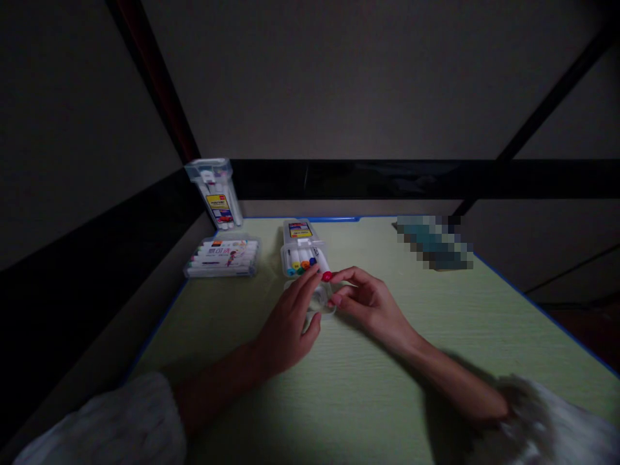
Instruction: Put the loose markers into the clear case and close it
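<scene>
A clear plastic marker case (pixel 283 253) lies on the table in front of me, its open end towards me. White markers with coloured ends, several of them, fill it. A marker with a red end (pixel 327 276) sticks out at the right. The case's clear lid (pixel 317 315) hangs below the opening. My left hand (pixel 290 313) is open, fingers stretched over the lid and the left front of the markers. My right hand (pixel 371 303) has its fingers curved and apart. Its index fingertip is beside the red end, and its thumb is at the lid's right edge.
On the left lies a flat case of white markers (pixel 223 258). Behind it a taller clear marker case (pixel 220 197) stands upright near the wall. A blurred-out greenish item (pixel 431 242) lies at the back right. The light green table (pixel 349 400) has a blue edge.
</scene>
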### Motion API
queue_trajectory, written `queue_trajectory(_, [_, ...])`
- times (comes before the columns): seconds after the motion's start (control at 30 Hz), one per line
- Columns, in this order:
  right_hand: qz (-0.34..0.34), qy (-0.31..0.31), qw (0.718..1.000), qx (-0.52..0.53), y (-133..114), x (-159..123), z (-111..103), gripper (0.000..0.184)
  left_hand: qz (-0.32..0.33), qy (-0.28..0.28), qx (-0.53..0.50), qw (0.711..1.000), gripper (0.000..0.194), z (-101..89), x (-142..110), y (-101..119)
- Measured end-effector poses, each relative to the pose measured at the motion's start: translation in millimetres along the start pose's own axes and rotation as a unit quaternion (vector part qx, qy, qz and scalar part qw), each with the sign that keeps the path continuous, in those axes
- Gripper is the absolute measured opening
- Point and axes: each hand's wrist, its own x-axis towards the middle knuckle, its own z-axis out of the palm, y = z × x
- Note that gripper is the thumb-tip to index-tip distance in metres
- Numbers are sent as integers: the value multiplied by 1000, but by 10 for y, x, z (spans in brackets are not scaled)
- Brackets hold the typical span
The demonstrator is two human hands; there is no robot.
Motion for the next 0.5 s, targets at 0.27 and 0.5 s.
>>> queue_trajectory(0.27, [-9, -10, 1000, -12, 5, 11, -14, 29, 12, 5, 2, 1000, 61, -10, 4, 24])
queue_trajectory(0.5, [-8, -18, 1000, -9, 32, 27, -27, 34, 7, -7, 12, 1000, 61, -13, 4, 29])
